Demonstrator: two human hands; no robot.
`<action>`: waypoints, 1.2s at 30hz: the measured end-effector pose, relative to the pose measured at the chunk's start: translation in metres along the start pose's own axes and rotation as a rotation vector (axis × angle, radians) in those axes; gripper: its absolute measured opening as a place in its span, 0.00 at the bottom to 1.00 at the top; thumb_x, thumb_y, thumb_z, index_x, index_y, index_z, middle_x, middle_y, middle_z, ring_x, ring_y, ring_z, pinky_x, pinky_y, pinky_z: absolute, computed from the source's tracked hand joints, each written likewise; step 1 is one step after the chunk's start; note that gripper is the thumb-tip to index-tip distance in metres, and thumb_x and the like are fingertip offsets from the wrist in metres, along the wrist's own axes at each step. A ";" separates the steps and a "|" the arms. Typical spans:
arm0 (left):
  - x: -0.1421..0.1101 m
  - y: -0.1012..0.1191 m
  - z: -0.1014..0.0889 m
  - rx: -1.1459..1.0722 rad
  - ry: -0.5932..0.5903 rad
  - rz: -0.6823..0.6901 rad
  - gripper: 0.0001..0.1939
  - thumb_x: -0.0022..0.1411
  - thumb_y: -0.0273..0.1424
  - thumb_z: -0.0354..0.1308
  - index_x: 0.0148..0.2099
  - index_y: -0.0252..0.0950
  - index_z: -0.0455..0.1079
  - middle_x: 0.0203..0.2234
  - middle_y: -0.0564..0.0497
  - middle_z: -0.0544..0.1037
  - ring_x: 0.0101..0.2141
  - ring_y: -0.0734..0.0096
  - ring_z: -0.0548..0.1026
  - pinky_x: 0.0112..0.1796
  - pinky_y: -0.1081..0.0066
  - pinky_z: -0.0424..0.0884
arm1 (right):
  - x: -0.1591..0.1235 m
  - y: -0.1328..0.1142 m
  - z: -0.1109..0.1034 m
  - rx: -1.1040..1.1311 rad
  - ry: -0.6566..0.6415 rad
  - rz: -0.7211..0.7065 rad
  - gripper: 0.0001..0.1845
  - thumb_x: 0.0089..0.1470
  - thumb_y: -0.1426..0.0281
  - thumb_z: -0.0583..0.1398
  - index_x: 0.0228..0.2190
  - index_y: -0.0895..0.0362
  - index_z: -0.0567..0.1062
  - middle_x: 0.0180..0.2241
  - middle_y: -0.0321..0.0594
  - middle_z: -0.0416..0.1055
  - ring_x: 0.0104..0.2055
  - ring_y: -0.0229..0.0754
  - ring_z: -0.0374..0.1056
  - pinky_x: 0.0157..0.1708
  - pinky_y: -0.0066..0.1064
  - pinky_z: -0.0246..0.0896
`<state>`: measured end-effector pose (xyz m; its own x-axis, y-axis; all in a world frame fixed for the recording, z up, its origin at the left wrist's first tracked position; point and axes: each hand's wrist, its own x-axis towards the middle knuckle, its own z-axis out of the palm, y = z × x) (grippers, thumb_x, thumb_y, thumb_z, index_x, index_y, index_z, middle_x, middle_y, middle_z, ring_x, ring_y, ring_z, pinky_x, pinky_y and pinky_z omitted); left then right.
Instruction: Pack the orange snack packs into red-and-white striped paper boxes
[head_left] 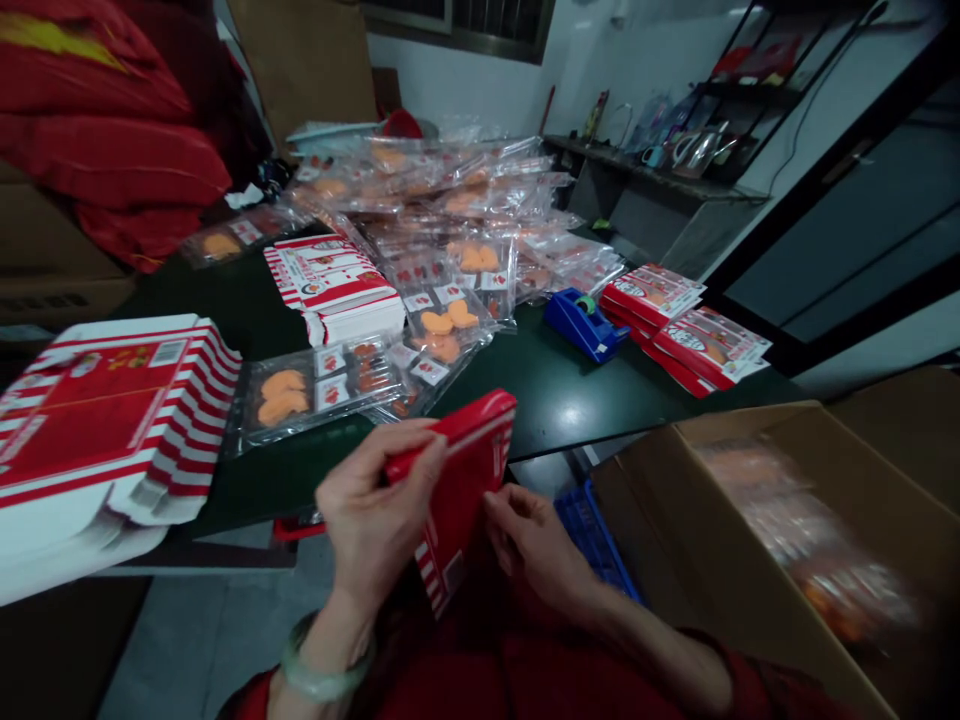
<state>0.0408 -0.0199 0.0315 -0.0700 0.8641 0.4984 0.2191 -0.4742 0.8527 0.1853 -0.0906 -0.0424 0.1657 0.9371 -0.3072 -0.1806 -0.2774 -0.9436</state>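
A red and white striped carton (463, 480) is held upright over my lap at the table's near edge. My left hand (375, 510) wraps its fingers round the carton's left side near the top. My right hand (534, 545) pinches the carton's lower right edge. A pale green bangle (324, 672) sits on my left wrist. Clear packets with orange pieces (315, 388) lie on the dark green table (577, 390) just beyond the carton.
Flat striped cartons are stacked at the left (97, 430) and mid-table (334, 285). Filled red boxes (686, 330) lie right of a blue tape dispenser (585, 322). An open cardboard box (787, 540) with packets stands at my right. A blue crate (596, 540) sits below the table.
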 end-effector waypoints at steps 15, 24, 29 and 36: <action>0.062 -0.037 0.005 -0.303 0.002 -0.668 0.16 0.37 0.36 0.64 0.28 0.30 0.70 0.20 0.49 0.75 0.22 0.65 0.73 0.26 0.65 0.71 | -0.030 -0.076 -0.055 -1.257 -0.234 -1.418 0.15 0.59 0.71 0.53 0.47 0.60 0.70 0.44 0.49 0.74 0.46 0.44 0.70 0.41 0.35 0.66; 0.023 0.013 -0.027 0.346 -0.383 0.157 0.52 0.45 0.52 0.63 0.67 0.41 0.45 0.61 0.39 0.60 0.59 0.42 0.58 0.58 0.43 0.49 | -0.015 -0.139 -0.024 -0.270 -0.119 -0.448 0.20 0.60 0.58 0.52 0.24 0.56 0.71 0.19 0.36 0.71 0.19 0.36 0.65 0.19 0.25 0.60; 0.008 0.000 -0.014 0.733 -0.749 0.164 0.69 0.28 0.53 0.70 0.68 0.43 0.39 0.65 0.31 0.44 0.62 0.28 0.47 0.54 0.35 0.48 | 0.068 -0.114 -0.013 0.122 -0.174 0.101 0.14 0.50 0.60 0.61 0.29 0.59 0.77 0.24 0.41 0.77 0.26 0.44 0.73 0.31 0.34 0.69; 0.024 -0.028 0.009 0.975 -0.920 0.032 0.67 0.26 0.48 0.71 0.68 0.44 0.44 0.65 0.30 0.47 0.61 0.21 0.44 0.53 0.37 0.46 | 0.124 -0.078 -0.034 0.086 -0.199 0.189 0.16 0.38 0.64 0.69 0.16 0.59 0.70 0.14 0.34 0.71 0.15 0.32 0.62 0.17 0.23 0.58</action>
<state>0.0417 0.0162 0.0181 0.5396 0.8362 -0.0976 0.8347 -0.5162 0.1921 0.2531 0.0403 -0.0110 -0.0711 0.8958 -0.4387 -0.2730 -0.4405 -0.8552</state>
